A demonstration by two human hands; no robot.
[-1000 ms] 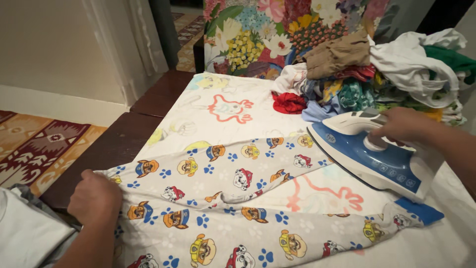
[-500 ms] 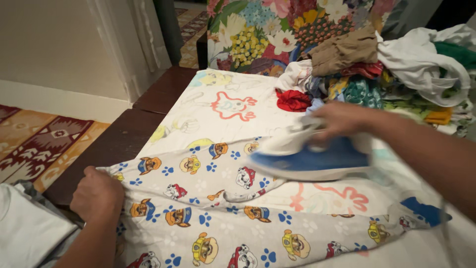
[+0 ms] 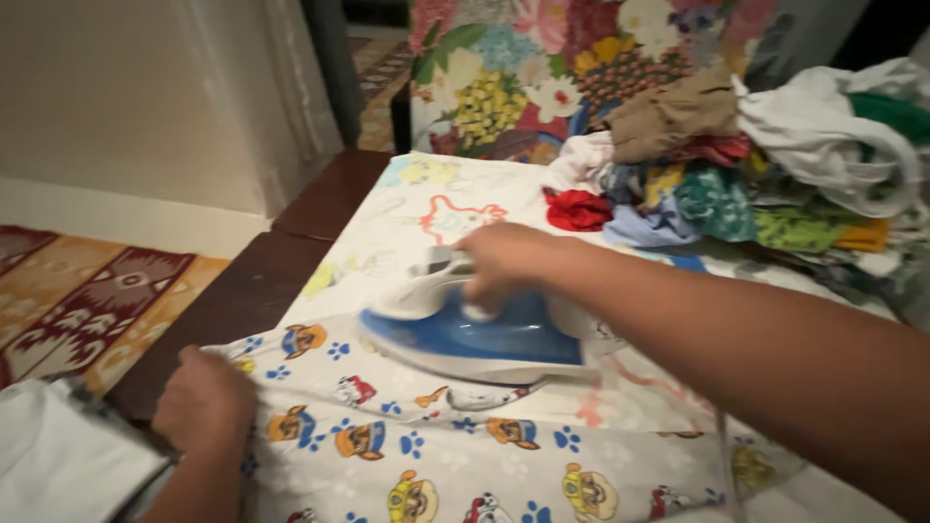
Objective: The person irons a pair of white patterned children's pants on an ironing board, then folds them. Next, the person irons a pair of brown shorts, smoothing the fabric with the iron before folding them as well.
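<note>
1. While the view is somewhat blurred, we see our right hand (image 3: 506, 260) wrapped around the handle of a blue and white steam iron (image 3: 465, 329); the fingers are curled tight on the handle.
2. We note the iron sits soleplate-down on the upper part of a child's patterned garment (image 3: 436, 446), light fabric printed with cartoon puppies and blue paw marks. Its pointed tip faces our left.
3. We see our left hand (image 3: 205, 405) pressed on the garment's left edge, near the table's corner. The fingers look bunched over the cloth, but we cannot tell whether they pinch it or only weigh it down.
4. We record that the garment lies spread across a white sheet (image 3: 426, 208) with faint drawn figures in red and yellow, which covers a dark wooden table (image 3: 247, 291).
5. We find a heap of mixed laundry (image 3: 765, 165) at the table's far right: a brown piece on top, white and green cloth to the right, a red piece at the near left edge. It lies well apart from the iron.
6. We see a floral-print cushion or chair back (image 3: 542, 68) behind the heap.
7. We note a patterned rug (image 3: 77, 300) in orange and dark red on the floor to the left, and a pale wall (image 3: 116, 97) above it.
8. We see a white folded cloth (image 3: 58, 465) at bottom left, just beside our left forearm.
</note>
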